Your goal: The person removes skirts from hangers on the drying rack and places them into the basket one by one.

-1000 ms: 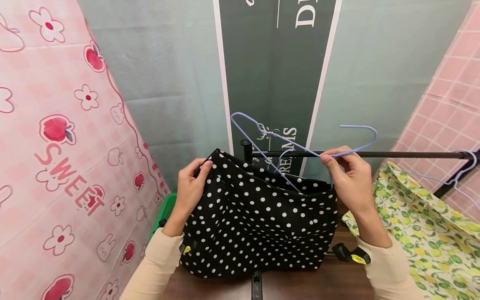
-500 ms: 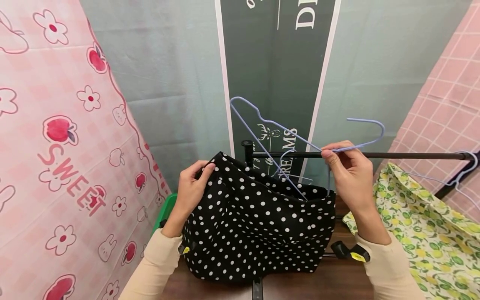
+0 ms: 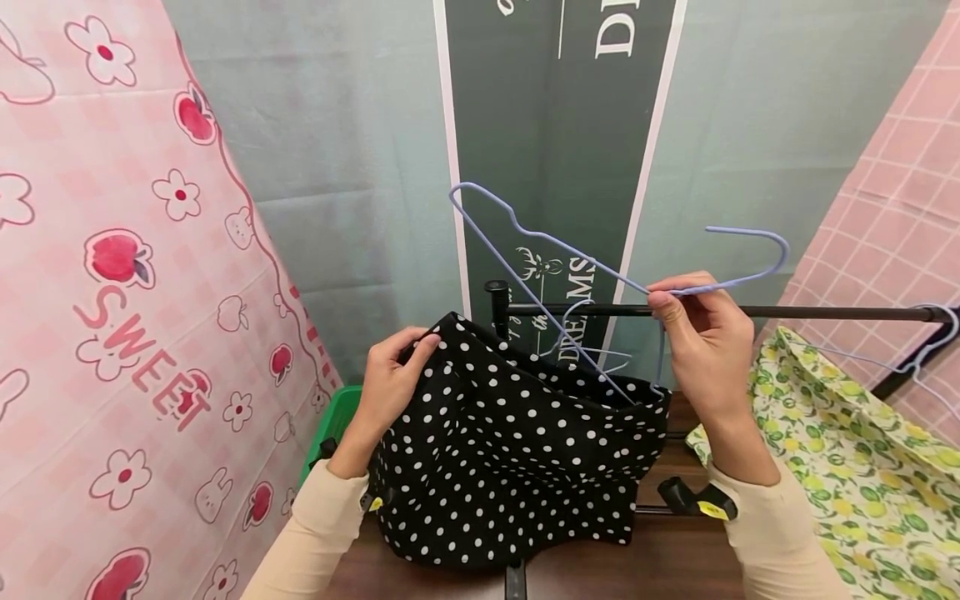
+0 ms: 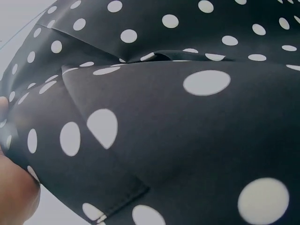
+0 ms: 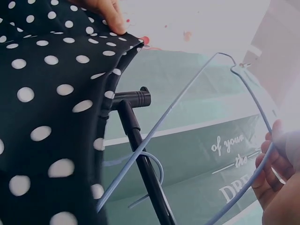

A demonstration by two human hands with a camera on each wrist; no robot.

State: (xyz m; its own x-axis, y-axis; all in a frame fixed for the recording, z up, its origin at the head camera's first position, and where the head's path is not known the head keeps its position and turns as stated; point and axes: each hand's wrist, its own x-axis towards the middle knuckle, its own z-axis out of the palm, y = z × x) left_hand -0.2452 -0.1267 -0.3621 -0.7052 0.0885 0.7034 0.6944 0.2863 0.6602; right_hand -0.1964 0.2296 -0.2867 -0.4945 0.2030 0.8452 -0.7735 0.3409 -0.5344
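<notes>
Even, soft light fills the head view, while both wrist views look washed out and hazy.

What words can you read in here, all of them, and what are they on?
"SWEET": on the pink cloth.
"DREAMS": on the dark strip.
"of your": same strip, right wrist view.
"the": same place.
"D", with other letters cut off: strip's top.
Yellow wrist tags: too small to read.

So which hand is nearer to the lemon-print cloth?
Right: the right hand holds the hanger, just left of the lemon-print cloth. The left hand is farther off, gripping the left top edge of the polka-dot fabric.
</notes>
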